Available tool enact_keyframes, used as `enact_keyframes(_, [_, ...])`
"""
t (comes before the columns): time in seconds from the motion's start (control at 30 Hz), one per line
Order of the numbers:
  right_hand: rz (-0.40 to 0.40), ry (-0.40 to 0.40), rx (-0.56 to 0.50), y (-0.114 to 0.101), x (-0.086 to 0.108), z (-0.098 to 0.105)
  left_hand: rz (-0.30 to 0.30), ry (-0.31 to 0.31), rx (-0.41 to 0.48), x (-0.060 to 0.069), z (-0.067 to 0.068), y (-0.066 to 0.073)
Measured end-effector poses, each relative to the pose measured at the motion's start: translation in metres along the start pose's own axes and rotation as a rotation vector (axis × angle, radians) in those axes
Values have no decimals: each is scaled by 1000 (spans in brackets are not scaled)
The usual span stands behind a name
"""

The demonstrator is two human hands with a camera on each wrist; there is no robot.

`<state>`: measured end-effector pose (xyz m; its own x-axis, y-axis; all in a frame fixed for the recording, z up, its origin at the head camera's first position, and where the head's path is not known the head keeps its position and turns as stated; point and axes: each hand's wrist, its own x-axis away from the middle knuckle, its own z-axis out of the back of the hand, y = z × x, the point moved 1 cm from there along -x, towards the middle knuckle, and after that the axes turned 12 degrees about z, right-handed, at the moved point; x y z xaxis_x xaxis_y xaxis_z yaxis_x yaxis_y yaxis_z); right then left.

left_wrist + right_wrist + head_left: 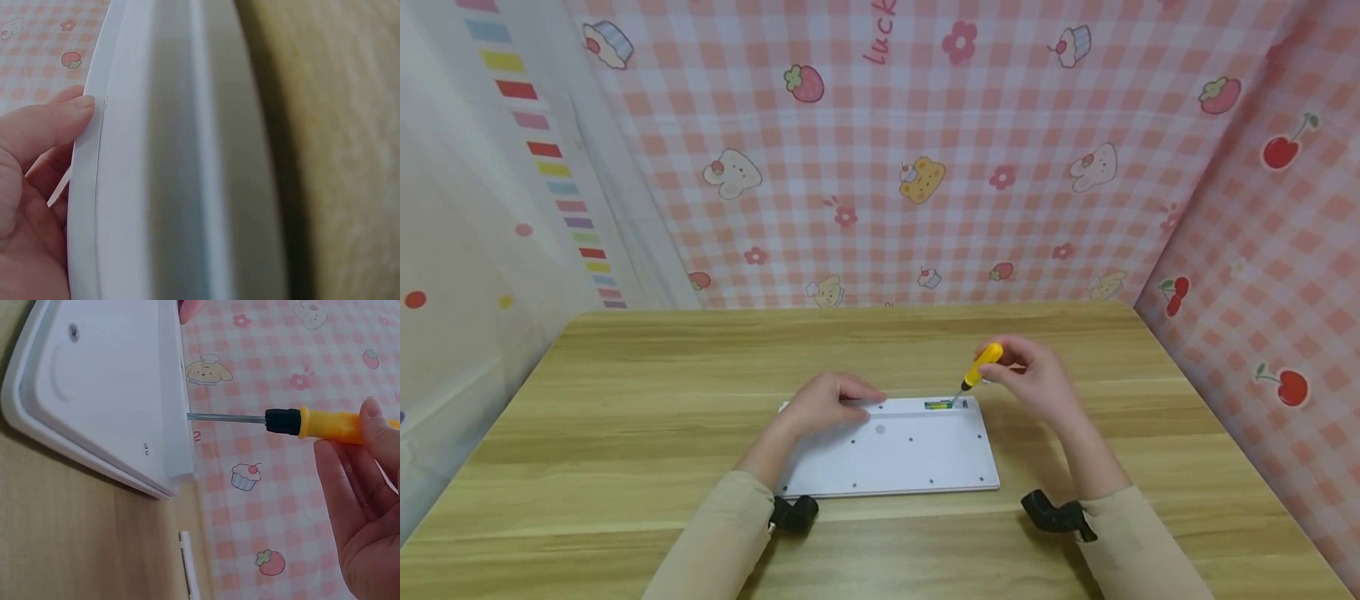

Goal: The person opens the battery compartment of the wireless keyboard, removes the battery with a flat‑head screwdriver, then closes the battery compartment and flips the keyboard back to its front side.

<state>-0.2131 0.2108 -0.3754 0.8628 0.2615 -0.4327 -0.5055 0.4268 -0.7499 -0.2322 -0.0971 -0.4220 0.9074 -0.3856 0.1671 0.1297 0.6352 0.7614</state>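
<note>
A white keyboard (891,454) lies face down on the table, its underside dotted with several small screws. Near its far right corner is an uncovered battery slot with a green and yellow battery (937,406) in it. My left hand (827,404) grips the raised far edge on the left, thumb (78,115) against the casing and other fingers partly hidden behind it. Between thumb and fingers, my right hand (1030,379) holds a yellow screwdriver (982,364) with a black collar. Its metal shaft (228,417) slants down to the slot's right end; the rim hides the tip in the right wrist view.
A thin white strip (189,565) lies on the wooden table (625,417) beyond the keyboard's right end. A pink checked cloth (880,233) hangs behind the table's far edge, with more cloth on both sides. Black wrist mounts (1056,514) sit at the cuffs.
</note>
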Motion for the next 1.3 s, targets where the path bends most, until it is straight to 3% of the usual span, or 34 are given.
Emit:
enact_keyframes(0.43, [-85, 120, -339, 32, 11, 3, -32, 7, -24, 1, -1, -2])
enact_keyframes(0.6, [-76, 185, -433, 39, 16, 2, -39, 11, -31, 1, 0, -1])
enact_keyframes(1.3, [-102, 279, -506, 46, 24, 0, -45, 10, -26, 0, 0, -3])
